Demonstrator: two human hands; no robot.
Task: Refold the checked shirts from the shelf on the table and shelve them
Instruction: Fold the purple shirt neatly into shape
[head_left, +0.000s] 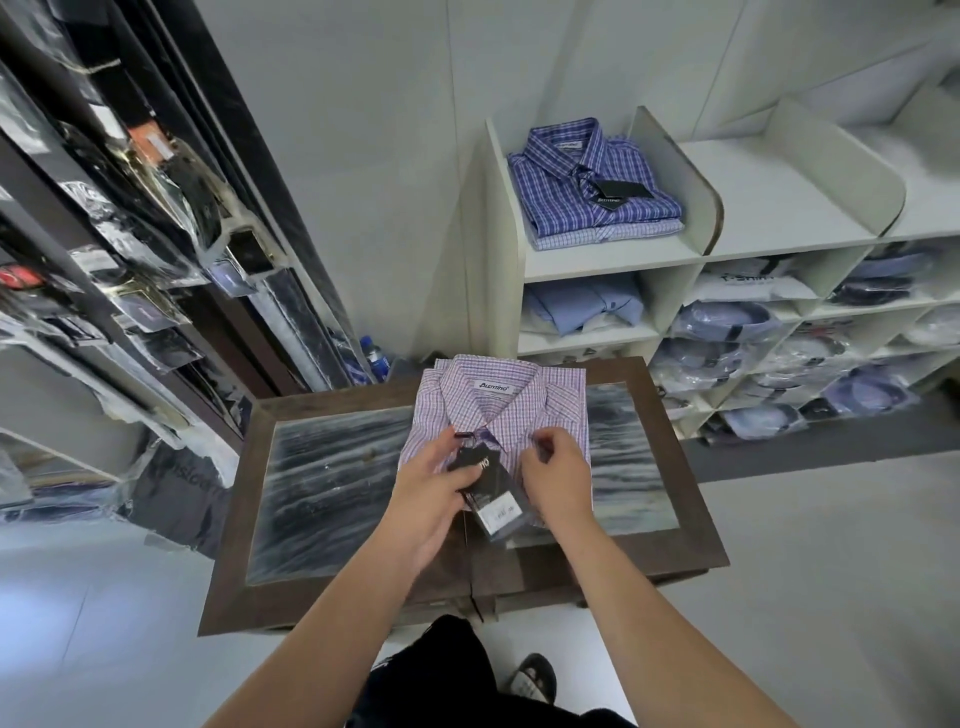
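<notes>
A folded pink-and-white checked shirt (511, 410) lies on the dark-framed table (332, 488), collar away from me. Black hang tags (485, 480) hang from its front. My left hand (434, 499) holds the tags between thumb and fingers. My right hand (558, 480) pinches the shirt front just right of the tags, fingers curled. On the top shelf compartment (613, 257) a blue checked shirt (587, 182) lies folded on a paler checked one (613, 234).
White shelving (779, 208) at the right has bare top compartments and lower cubbies full of bagged shirts. A dark rack of bagged goods (130, 234) runs along the left. A blue bottle (371, 358) stands behind the table.
</notes>
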